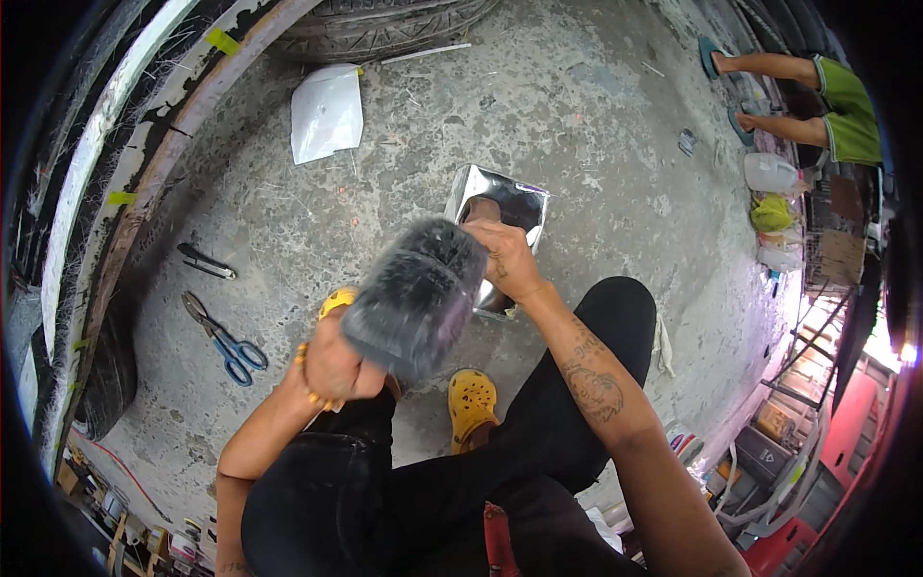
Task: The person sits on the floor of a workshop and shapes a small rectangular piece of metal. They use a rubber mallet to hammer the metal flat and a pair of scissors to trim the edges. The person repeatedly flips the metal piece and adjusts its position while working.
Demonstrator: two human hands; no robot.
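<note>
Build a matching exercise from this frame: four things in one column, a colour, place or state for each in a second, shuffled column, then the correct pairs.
Things
1. Mallet
2. Boxy metal piece
3. Snips
4. Pale sheet

Descriptions
A. Blue-handled, lying on the floor
B. Lying near the tyre at the picture's top
C. Black and motion-blurred, at the left hand
D. Silvery and shiny, at the right hand

Right pairs
1-C, 2-D, 3-A, 4-B
</note>
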